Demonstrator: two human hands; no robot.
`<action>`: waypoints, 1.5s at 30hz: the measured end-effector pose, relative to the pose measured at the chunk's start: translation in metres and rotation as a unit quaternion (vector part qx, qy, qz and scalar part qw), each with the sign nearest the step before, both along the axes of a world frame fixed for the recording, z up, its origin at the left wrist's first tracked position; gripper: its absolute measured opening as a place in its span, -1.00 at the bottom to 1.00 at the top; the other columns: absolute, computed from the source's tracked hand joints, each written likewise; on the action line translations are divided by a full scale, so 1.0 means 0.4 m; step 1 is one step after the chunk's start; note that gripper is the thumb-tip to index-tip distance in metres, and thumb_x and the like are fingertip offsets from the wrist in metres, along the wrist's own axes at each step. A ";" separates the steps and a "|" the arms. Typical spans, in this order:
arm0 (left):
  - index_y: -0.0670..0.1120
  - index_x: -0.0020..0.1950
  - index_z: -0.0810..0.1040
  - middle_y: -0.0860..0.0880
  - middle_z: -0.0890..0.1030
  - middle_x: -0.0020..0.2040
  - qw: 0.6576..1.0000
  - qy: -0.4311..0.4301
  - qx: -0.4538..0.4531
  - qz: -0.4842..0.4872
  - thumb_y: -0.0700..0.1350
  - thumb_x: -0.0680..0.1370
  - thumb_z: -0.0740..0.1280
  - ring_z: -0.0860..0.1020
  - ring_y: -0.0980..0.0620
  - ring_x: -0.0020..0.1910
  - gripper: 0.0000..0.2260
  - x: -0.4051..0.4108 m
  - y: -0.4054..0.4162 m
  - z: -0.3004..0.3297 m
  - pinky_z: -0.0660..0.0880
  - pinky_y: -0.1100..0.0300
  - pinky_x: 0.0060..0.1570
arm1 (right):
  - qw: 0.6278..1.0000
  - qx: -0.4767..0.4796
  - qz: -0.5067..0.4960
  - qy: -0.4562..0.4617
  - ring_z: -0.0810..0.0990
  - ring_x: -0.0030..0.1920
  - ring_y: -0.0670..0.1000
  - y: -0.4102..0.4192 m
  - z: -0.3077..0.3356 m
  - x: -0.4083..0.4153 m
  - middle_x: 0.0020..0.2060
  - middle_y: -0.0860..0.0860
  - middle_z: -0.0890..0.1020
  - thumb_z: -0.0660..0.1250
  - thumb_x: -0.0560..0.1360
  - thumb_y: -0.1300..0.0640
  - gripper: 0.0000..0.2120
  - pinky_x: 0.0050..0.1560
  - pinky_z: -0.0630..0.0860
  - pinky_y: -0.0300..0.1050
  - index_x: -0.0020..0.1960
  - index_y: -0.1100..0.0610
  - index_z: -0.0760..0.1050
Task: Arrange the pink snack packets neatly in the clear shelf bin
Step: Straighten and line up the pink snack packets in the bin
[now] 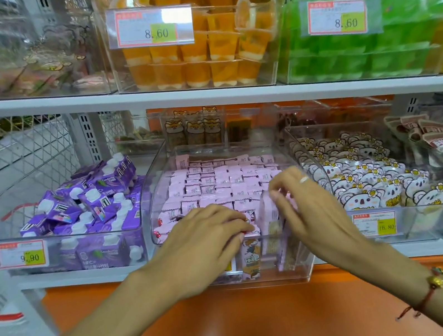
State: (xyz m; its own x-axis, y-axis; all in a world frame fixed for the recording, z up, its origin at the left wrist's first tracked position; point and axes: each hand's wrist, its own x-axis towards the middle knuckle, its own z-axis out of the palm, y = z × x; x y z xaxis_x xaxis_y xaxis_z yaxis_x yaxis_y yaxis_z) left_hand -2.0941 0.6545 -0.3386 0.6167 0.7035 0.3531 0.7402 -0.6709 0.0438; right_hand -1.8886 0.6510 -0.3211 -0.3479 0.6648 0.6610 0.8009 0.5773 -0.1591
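A clear shelf bin sits in the middle of the lower shelf, filled with rows of pink snack packets standing upright. At its front, my left hand lies flat on the front packets, fingers straight and pressing on them. My right hand pinches an upright pink packet at its top edge, near the bin's front right. More packets show through the bin's front wall under my hands.
A bin of purple drink cartons stands to the left, a bin of koala-print packets to the right. Orange jelly cups and green jelly cups fill the shelf above. An orange ledge runs below.
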 end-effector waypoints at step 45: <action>0.09 -0.03 0.62 0.17 0.68 -0.13 0.810 -0.559 -0.174 0.026 0.07 0.47 0.36 0.62 0.22 -0.06 -0.86 0.033 -0.037 0.059 0.51 0.33 0.00 | 0.987 -0.138 0.017 0.078 0.55 -0.12 -0.11 -0.020 0.033 0.032 -0.15 -0.13 0.58 0.34 0.50 0.00 -0.87 -0.12 0.51 -0.09 -0.01 -0.01 0.42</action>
State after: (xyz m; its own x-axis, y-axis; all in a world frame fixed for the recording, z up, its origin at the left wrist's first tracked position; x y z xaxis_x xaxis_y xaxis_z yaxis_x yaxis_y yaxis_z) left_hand -2.0810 0.6398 -0.3149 0.0144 0.8957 0.4444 0.1347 -0.4421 0.8868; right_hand -1.8757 0.6428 -0.3078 -0.2810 0.8171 0.5033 0.7357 0.5202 -0.4338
